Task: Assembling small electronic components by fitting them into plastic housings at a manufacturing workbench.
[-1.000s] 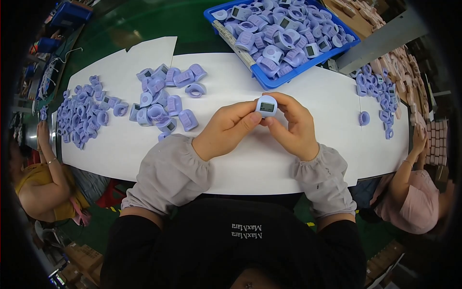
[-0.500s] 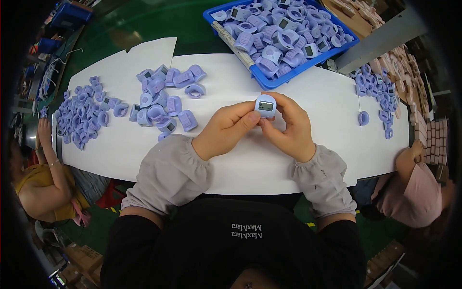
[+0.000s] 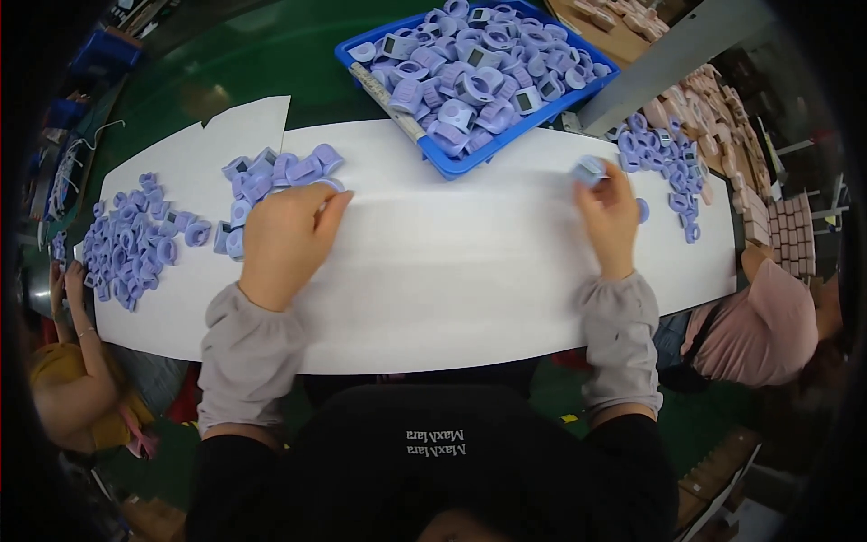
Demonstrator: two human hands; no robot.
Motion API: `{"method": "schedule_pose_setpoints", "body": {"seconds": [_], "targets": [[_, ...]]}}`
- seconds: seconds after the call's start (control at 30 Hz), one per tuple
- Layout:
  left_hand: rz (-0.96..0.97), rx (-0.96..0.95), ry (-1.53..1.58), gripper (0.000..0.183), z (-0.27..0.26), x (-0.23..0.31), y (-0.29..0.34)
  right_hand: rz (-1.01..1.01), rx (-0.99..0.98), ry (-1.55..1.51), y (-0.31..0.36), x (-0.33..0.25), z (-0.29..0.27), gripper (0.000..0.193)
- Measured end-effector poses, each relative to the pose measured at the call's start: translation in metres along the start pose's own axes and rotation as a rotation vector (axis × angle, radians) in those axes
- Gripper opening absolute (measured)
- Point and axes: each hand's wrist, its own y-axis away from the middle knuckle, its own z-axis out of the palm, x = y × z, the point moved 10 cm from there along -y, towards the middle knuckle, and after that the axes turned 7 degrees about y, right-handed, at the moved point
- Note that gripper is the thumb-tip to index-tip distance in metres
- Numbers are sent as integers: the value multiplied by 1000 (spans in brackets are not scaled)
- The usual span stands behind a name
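Right hand (image 3: 612, 217) holds device (image 3: 589, 170); open sheet (image 3: 452, 271) reaches left hand (image 3: 287, 237).

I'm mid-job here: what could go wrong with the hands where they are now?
1. The right hand seems to hold the lavender device near the fingertips, so it might slip and drop.
2. A loose lavender piece lies close beside that hand and could be knocked.
3. The left hand covers part of the middle pile, so pieces there might get nudged unseen; whether it grips anything is hidden.
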Motion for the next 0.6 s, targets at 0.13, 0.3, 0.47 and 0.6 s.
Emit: {"method": "schedule_pose_setpoints", "body": {"seconds": [0.13, 0.3, 0.47, 0.6], "targets": [[35, -139, -305, 20, 17, -21, -3, 89, 348, 314, -32, 18, -94, 41], [43, -122, -347, 23, 21, -22, -9, -180, 419, 199, -23, -43, -72, 36], [-547, -461, 950, 24, 70, 13, 6, -431, -350, -85, 16, -157, 51, 17], [-538, -462, 1278, 20, 91, 22, 7, -289, -568, -236, 33, -162, 110, 31]]}}
